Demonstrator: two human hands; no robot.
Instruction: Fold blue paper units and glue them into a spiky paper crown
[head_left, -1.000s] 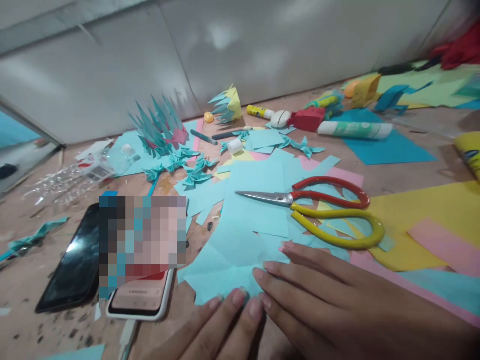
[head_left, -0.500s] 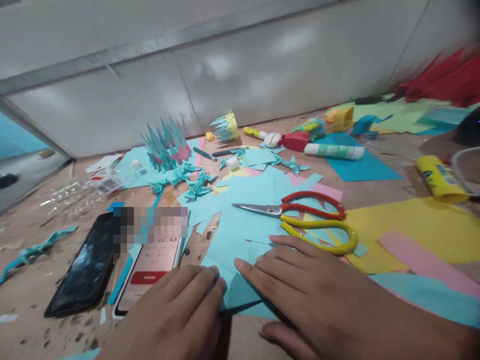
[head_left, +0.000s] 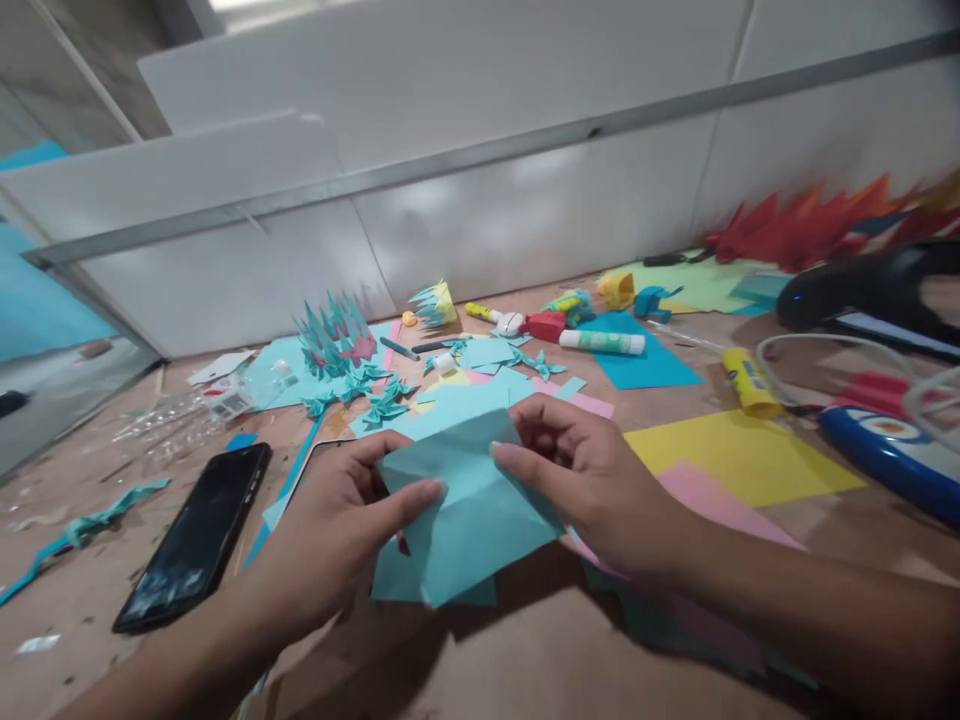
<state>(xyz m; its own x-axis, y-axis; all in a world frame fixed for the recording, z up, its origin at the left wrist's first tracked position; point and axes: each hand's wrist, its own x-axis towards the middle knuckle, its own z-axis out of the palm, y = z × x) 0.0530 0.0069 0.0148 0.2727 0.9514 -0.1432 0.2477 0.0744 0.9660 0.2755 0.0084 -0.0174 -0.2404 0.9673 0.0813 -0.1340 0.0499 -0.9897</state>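
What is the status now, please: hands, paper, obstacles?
Hands: left hand and right hand pinch the paper. Paper creased, held above the table. Phone lies left, apart.

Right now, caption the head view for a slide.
Left hand and right hand hold a creased light-blue paper above the table, a black phone nearby.

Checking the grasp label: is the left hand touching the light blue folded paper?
Touching. The head view shows the left hand pinching the light blue folded paper, thumb lying across its face.
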